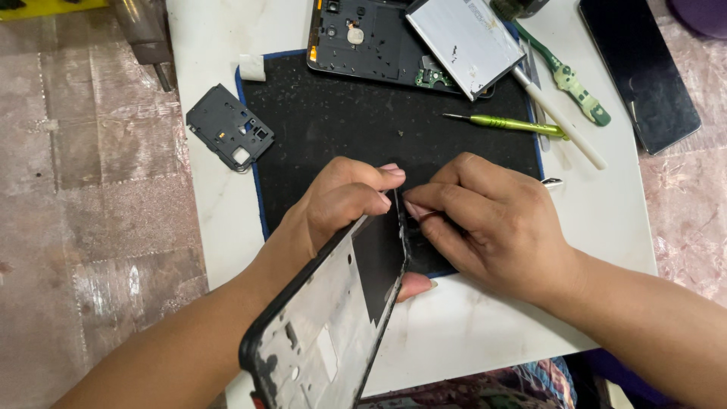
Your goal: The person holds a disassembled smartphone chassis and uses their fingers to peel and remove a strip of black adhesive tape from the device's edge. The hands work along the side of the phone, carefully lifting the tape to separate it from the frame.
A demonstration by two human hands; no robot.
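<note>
I am looking down at my two bare hands working over a white surface with a black work mat laid across it. My left hand has its grip closed around a black phone frame, thumb and fingers wrapped over its upper end, one fingertip showing beneath the right edge. The frame is lifted off the mat and tilts toward me, its pale inner face turned up, its lower end near the bottom of the view.

My right hand touches the frame's top right edge. Its grip is pinched, thumb and forefinger pressed together at the rim; a thin dark reddish thing seems to sit between them, but I cannot tell what it is. The fingertips of both hands nearly meet there.

At the mat's far edge lies another opened phone body, dark, with a grey flat battery resting tilted on its right side. To the right of my hands, a green screwdriver lies on the mat, and a white stick-like tool crosses just beyond it. A green flexible strip lies farther right. A small black cover plate sits on the surface left of the mat. A dark glass panel lies at the far right.
</note>
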